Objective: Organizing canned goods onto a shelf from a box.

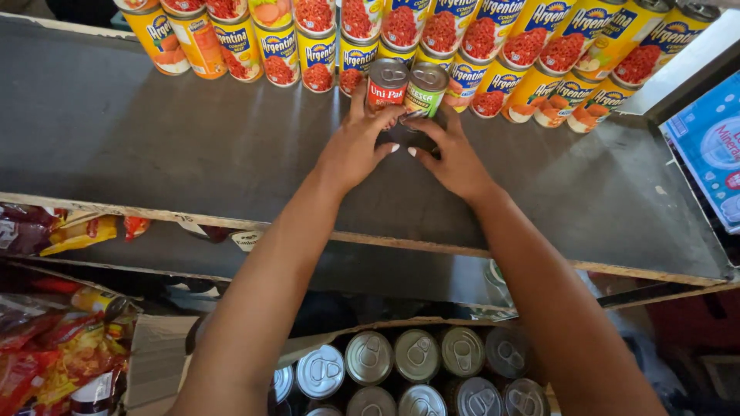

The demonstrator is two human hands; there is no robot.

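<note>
Both my arms reach forward over a dark grey shelf (154, 146). My left hand (356, 146) grips a red-labelled tin (387, 82) with a pull-tab lid. My right hand (451, 154) holds a green-labelled tin (426, 89) right beside it, the two tins touching. They stand just in front of a row of yellow-labelled tins (493, 46) stacked two high along the back of the shelf.
An open cardboard box (154, 362) below holds several silver-topped tins (416, 356). Red and yellow snack packets (54, 347) lie at the lower left. A blue printed pack (713, 146) stands at the right. The shelf's wooden front edge (231, 223) runs across the view.
</note>
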